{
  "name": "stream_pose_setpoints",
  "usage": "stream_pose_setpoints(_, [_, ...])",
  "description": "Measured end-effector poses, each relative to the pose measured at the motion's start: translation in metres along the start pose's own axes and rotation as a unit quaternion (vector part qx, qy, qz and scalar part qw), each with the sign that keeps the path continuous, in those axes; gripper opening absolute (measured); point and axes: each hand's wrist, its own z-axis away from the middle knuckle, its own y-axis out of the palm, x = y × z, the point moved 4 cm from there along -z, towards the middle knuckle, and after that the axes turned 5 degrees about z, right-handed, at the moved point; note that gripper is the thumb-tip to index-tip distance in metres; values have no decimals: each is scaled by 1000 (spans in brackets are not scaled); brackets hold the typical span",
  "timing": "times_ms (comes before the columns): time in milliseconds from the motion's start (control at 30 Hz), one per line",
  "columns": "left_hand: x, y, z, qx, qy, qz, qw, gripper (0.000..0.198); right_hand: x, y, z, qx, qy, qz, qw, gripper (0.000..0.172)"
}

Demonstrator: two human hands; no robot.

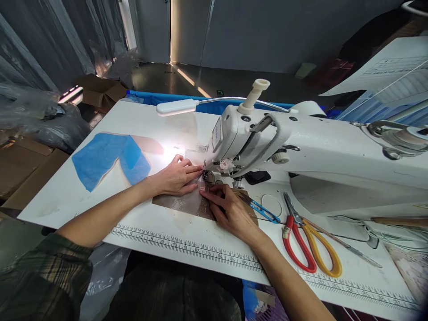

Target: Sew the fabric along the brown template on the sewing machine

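A sheer, pale piece of fabric (179,201) lies under the needle area of a white sewing machine (234,138). My left hand (180,176) rests flat on it, fingers stretched towards the presser foot (204,175). From the other side, my right hand (230,208) touches the fabric with its index fingertip, close to a small white label (202,189). Its thumb is apart from that finger, and the other fingers are bent. Beside my right hand lie blue thread snips (264,211). The fabric right under the needle is partly hidden by my fingers and the machine head.
Red-and-yellow-handled scissors (310,240) and a long thin metal tool (354,250) lie on the right. Blue cut pieces (107,158) rest at the left of the white table (133,223). A lamp (177,107) hangs over the work. Cardboard boxes (30,169) stand beyond the left edge.
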Motion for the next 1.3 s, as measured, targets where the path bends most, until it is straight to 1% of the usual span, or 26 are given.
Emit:
stream_pose_setpoints(233, [-2, 0, 1, -11, 3, -16, 1000, 42, -1, 0, 0, -1, 1, 0, 1000, 40])
stream_pose_setpoints(333, [-4, 0, 2, -48, 18, -41, 998, 41, 0, 0, 0, -3, 2, 9, 1000, 40])
stream_pose_setpoints(400, [-6, -1, 2, -75, 50, -48, 995, 37, 2, -1, 0, -4, -2, 16, 1000, 40])
stream_pose_setpoints(467, [-9, 0, 2, -84, 105, -33, 990, 32, 3, -1, 0, -4, -6, 22, 1000, 41])
stream_pose_setpoints(533, [-12, 1, 3, -87, 156, -9, 984, 32, 3, -1, 1, -3, -7, 27, 1000, 41])
stream_pose_setpoints(567, [-13, 0, 3, -91, 171, 2, 981, 31, 3, -1, 2, -3, -6, 30, 1000, 41])
stream_pose_setpoints(633, [-14, -2, 5, -98, 181, 16, 978, 27, 2, 0, 3, -5, -6, 36, 999, 40])
stream_pose_setpoints(733, [-14, -6, 7, -88, 183, 27, 979, 23, 1, 1, 4, -10, -10, 37, 999, 40])
stream_pose_setpoints(867, [-13, -9, 8, -72, 176, 16, 982, 28, 2, 1, 2, -16, -8, 41, 999, 41])
stream_pose_setpoints(1067, [-13, -5, 7, -46, 139, -23, 989, 35, 3, 1, -2, -10, 12, 40, 999, 43])
stream_pose_setpoints(1300, [-13, -3, 3, -30, 83, -63, 994, 41, 3, 3, 1, -18, 8, 32, 999, 43])
